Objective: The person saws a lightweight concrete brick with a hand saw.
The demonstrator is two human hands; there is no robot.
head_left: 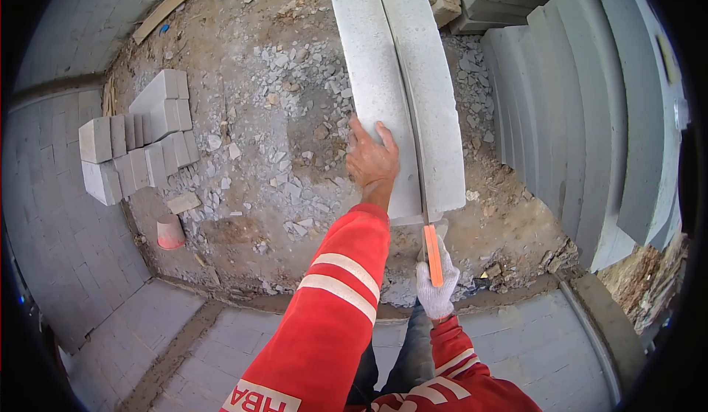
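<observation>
Slab (372, 58) long, pale, left hand (372, 163) flat, right hand (435, 288) gripping orange tool (433, 255)

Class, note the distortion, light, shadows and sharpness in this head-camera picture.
Head view: strong fisheye bend curves the slab and paving; black corners ring the frame; soft, even daylight, faint shadows; left hand and right hand with orange tool look sharp.

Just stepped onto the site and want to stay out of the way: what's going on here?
A person in a red striped jacket works on a long grey slab lying over rubble. The bare left hand lies flat on it, fingers spread. The gloved right hand has its grip closed on an orange-handled tool, whose thin blade sits in the seam running along the slab. Grey blocks are stacked at the left.
</observation>
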